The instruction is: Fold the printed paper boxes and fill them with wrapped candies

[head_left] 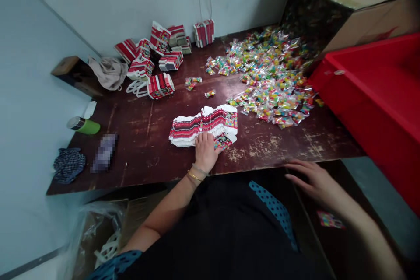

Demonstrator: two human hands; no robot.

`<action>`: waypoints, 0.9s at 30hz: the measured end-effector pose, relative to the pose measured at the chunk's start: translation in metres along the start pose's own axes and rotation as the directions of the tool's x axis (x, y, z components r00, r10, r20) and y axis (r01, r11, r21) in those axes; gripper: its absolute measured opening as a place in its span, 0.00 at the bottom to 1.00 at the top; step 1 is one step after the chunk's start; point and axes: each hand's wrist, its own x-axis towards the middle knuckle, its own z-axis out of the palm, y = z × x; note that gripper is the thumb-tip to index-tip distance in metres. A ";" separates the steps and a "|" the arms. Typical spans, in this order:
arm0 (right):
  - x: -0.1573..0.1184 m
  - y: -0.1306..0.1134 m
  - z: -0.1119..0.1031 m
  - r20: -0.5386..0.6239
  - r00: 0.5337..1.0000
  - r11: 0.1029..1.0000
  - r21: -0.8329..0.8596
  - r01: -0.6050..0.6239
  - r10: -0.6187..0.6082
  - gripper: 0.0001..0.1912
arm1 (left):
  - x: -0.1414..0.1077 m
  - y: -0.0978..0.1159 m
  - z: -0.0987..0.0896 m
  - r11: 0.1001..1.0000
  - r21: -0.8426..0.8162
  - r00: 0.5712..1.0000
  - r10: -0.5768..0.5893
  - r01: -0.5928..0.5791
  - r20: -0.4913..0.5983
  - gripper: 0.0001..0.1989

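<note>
Take the pile of candy packets (265, 83) as your landmark. On the desk (141, 157), to the left of this pile and nearer to you, lies the fan of flat cartons (185, 129), leaning one over another. Your left hand (206, 153) rests with bent fingers on its near edge, and the thumb touches the front carton (223, 141); I cannot tell if it really pinches it. Your right hand (308, 177) is loosely spread, with nothing visible in it, on the near side of the pile by the edge of the desk.

The first danger, in my judgement, is the fan: its cartons seem held only by leaning, so a hard push of the left hand could make the row slide or collapse. Two cartons may also come away together, because their flaps overlap closely. A bent flap could then refuse to fold properly.

The right end of the fan is just beside the pile, so a spreading row could push the packets. The smooth wrappers can slip easily. A careless right sleeve could sweep some packets toward the red bin (370, 96), just right of the pile.
</note>
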 end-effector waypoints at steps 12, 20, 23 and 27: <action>0.072 -0.124 0.090 -0.183 0.953 0.907 0.307 0.288 -0.240 0.24 | -0.069 0.026 0.012 0.267 -0.800 0.821 0.048 0.538 0.568 0.16; 0.072 -0.131 0.049 0.126 0.950 0.872 0.445 0.203 -0.285 0.05 | -0.067 0.039 0.005 0.061 -0.585 0.559 0.226 0.809 0.798 0.12; 0.076 -0.124 0.033 0.346 0.878 0.847 0.518 0.116 -0.332 0.07 | -0.066 0.038 -0.001 0.157 -0.571 0.470 0.418 0.806 0.778 0.15; 0.076 -0.115 0.031 0.440 0.793 0.718 0.696 -0.004 -0.422 0.11 | -0.068 0.032 0.002 0.308 -0.628 0.480 0.436 0.715 0.761 0.19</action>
